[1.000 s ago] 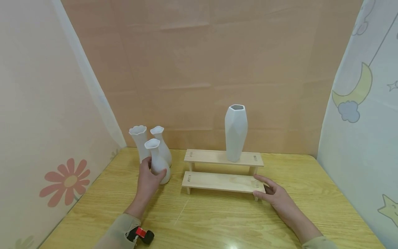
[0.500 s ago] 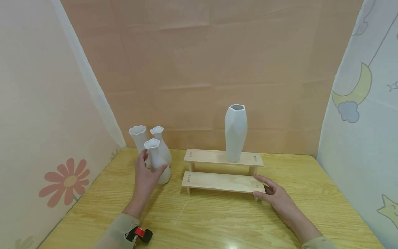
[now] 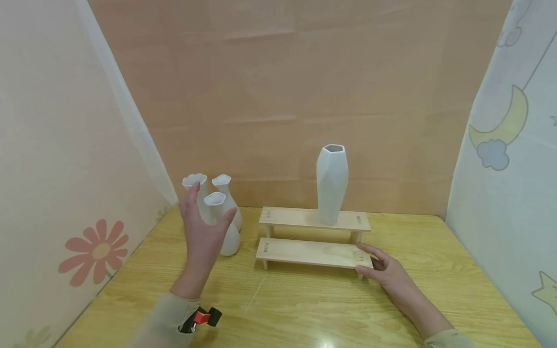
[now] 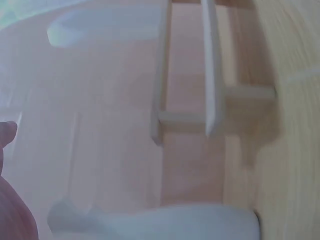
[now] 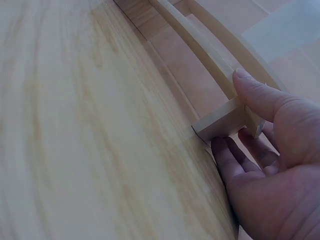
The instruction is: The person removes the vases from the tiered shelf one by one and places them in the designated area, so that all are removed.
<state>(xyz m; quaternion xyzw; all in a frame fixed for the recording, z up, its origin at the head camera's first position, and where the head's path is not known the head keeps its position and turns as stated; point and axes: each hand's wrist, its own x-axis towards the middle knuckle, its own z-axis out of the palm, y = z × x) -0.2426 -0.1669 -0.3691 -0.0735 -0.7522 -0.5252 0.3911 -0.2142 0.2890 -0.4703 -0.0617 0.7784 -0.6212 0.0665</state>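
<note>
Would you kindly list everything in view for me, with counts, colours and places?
table: one, yellowish wood, foreground
front shelf: one, pale wood, on the table
rear shelf: one, pale wood, behind the front shelf
tall vase: one, white, on the rear shelf, right of middle
small vases: three, white, on the table's left side
backdrop: one, orange-brown, behind the table
side panels: two, whitish, patterned, left and right
sleeves: two, beige, bottom edge
strap: one, black and red, at the left sleeve
left hand: one, bare, before the small vases
right hand: one, bare, gripping the front shelf's right end
</note>
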